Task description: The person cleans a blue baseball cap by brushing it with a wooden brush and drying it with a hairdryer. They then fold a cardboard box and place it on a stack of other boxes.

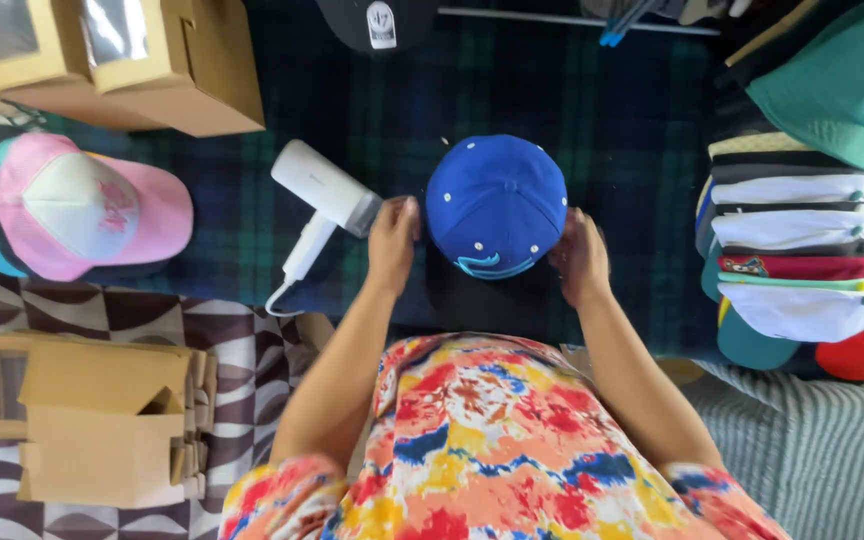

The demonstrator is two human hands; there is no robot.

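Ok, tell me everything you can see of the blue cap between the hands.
The blue cap is royal blue fabric with a top button, small white eyelets and a light blue arched band at its near edge. It sits crown up on the dark plaid cloth. The left hand and right hand touch its sides.

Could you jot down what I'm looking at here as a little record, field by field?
setting: dark plaid cloth seen from above
left hand: at the left side of the blue cap
right hand: at the cap's right side
beside left hand: white handheld steamer
far left: pink and white cap
far right: stack of caps
top left: cardboard boxes with windows
bottom left: flat folded boxes
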